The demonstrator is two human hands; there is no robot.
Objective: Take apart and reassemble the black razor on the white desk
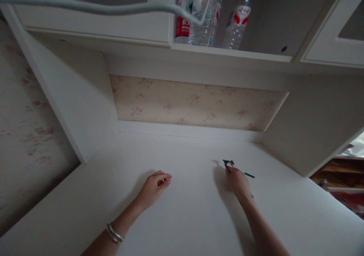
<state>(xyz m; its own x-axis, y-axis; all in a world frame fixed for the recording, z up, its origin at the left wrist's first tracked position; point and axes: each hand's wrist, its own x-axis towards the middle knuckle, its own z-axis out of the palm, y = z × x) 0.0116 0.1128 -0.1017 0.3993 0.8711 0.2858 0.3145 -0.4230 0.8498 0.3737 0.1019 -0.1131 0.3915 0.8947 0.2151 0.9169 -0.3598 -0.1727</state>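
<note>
My left hand (155, 188) is closed over the white desk, its thumb and fingertips together. A thin pale bit shows at the fingers, too small to name. Farther right, my right hand (236, 180) pinches a small dark green object (226, 162) with thin, jutting parts; its kind is unclear. It is held up, and its shadow falls on the desk to the left. Just right of this hand lies a short dark stick (249, 175). A tiny shiny whitish thing (252, 195) shows beside my right wrist; I cannot tell what it is.
The white desk (182, 218) has side panels left and right. An overhead shelf (227, 52) holds several plastic bottles (238, 23). A pale bent rod (99, 8) crosses the top of the view. Floral wallpaper (184, 104) covers the back wall.
</note>
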